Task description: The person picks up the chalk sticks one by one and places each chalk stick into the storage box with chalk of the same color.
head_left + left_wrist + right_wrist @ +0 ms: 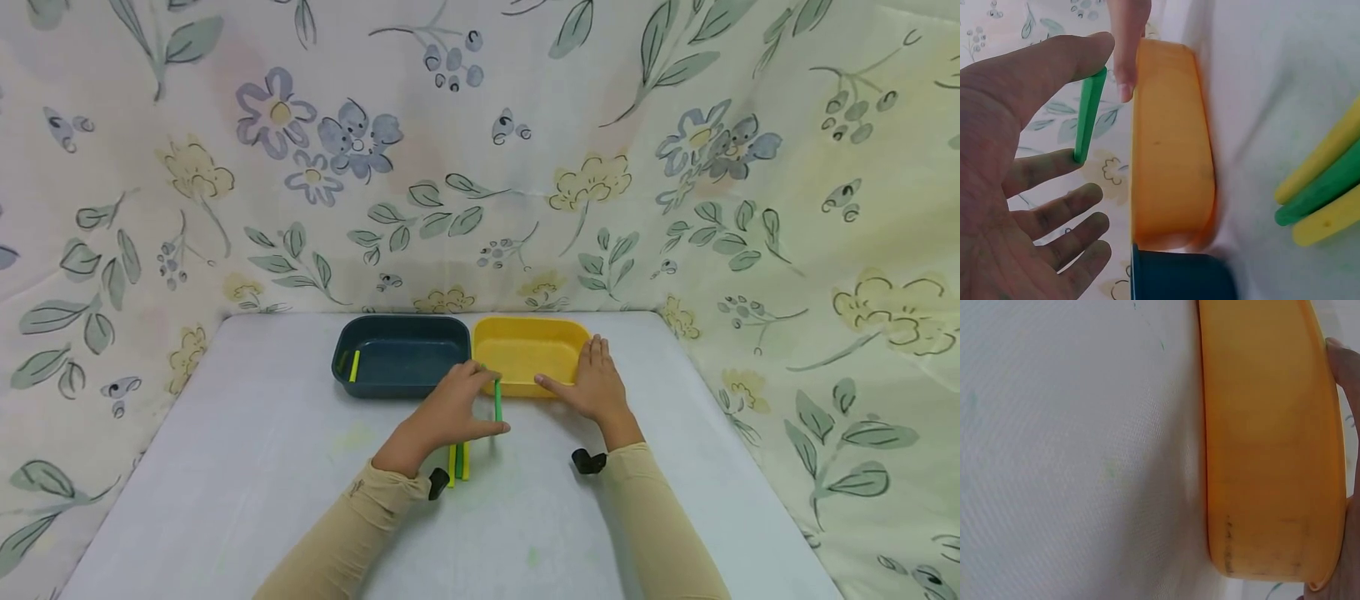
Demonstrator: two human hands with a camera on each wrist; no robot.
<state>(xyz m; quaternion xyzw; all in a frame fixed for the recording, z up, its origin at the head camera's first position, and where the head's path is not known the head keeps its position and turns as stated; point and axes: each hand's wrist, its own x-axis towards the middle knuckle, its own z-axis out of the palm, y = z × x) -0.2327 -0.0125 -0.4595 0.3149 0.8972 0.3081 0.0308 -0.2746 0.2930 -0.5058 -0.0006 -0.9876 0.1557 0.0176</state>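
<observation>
My left hand [448,410] pinches a short green stick [1090,115] by its two ends, between thumb and index finger; the other fingers stand apart from it. The stick is held up in front of the yellow tray [517,389]. At that tray's right end is my right hand [600,390], its fingers straight along the side and the thumb at the front rim. Below the left hand, two yellow sticks [1329,215] and a green stick [1322,184] lie side by side on the table, partly hidden by the hand in the head view.
A dark blue tray [405,391] stands left of the yellow one, end to end, with a yellow stick [355,367] leaning inside its left end. Both trays sit near the back edge of the white table [247,467]. Behind hangs a floral cloth [450,125].
</observation>
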